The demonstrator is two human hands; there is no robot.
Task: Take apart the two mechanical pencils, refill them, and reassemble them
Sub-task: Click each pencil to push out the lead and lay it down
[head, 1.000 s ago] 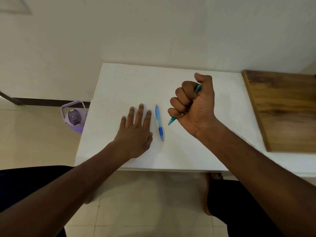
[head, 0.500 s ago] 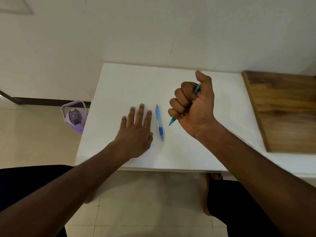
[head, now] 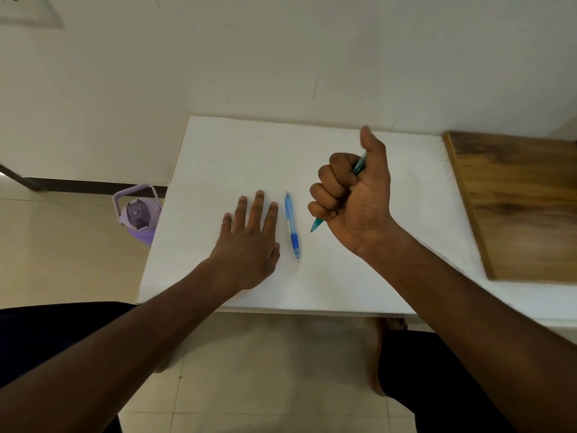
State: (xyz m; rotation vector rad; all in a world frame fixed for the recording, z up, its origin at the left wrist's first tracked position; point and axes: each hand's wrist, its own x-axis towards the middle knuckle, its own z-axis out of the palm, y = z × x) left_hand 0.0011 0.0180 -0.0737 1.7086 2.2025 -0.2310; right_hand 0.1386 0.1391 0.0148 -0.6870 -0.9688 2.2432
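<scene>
A blue mechanical pencil (head: pixel 292 226) lies on the white table (head: pixel 237 151), its tip pointing toward me. My left hand (head: pixel 249 245) rests flat on the table just left of it, fingers spread, holding nothing. My right hand (head: pixel 352 198) is a fist around a teal mechanical pencil (head: pixel 317 225). That pencil's tip sticks out below the fist and its top end shows near the thumb, which stands straight up off the end. Most of its barrel is hidden in the fist.
A wooden board (head: pixel 518 204) lies on the table's right side. A purple water bottle (head: pixel 137 214) stands on the floor left of the table. A wall runs right behind the table. My knees and a bare foot are under the front edge.
My right thumb has lifted from the top of the teal pencil to point upward. The left hand and blue pencil have not moved.
</scene>
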